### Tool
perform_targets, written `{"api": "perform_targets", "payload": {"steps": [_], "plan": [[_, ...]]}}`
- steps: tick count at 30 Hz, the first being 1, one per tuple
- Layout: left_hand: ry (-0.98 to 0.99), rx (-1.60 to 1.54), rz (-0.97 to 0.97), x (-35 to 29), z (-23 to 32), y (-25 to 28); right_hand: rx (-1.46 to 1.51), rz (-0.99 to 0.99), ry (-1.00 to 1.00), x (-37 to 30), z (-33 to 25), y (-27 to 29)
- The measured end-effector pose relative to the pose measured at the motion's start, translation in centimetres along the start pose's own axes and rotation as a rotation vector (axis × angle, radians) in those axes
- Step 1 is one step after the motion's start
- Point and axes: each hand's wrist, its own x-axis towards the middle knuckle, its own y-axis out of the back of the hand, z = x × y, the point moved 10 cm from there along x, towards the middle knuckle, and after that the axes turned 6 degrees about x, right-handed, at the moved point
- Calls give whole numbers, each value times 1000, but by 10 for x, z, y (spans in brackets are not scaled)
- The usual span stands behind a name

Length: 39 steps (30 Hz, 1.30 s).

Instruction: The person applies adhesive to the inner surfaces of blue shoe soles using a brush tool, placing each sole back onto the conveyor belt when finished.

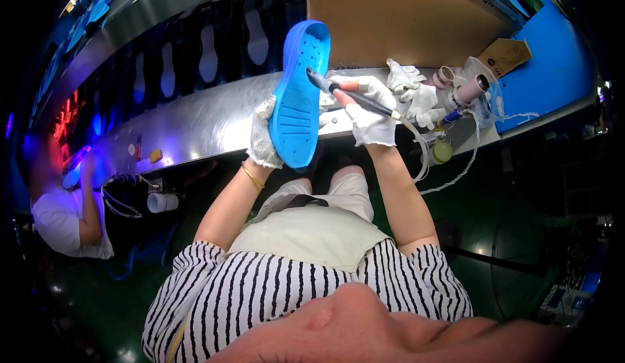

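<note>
A bright blue shoe sole (294, 115) is held up over the bench edge, its ribbed, hole-dotted inner face toward me. My left hand (262, 135), in a greyish-white glove, is closed round the sole's left edge near the heel. In my right hand (374, 121), gloved in white with some fingertips bare, is a dark-handled brush (368, 102) with a hose at its rear end. The dark bristle tip lies at the sole's upper middle, by the inner rim. Whether it presses on the surface I cannot tell.
Dark soles with pale insides stand along the metal conveyor bench (208, 115). A cardboard box (390, 24) stands at the back. White gloves (416, 96), a pink flask (470, 89) and a looping clear hose (480, 135) are at the right. Another person (71, 213) works at the far left.
</note>
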Motion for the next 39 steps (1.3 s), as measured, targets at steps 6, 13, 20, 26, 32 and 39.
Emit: {"api": "perform_targets", "payload": {"steps": [6, 13, 20, 26, 32, 39], "plan": [[33, 48, 52, -1, -8, 21, -63, -118, 95, 0, -10, -26], [42, -50, -68, -8, -6, -14, 190, 26, -81, 22, 15, 8], [77, -49, -98, -6, -8, -28, -399, -145, 626, 24, -37, -20], [-58, -29, 40, 6, 12, 26, -422, -347, 513, -36, -40, -58], [-31, -16, -61, 1, 25, 7, -53, -356, 70, -25, -25, -34], [-47, -4, 5, 7, 26, 6, 221, -47, -151, -1, 2, -2]]}}
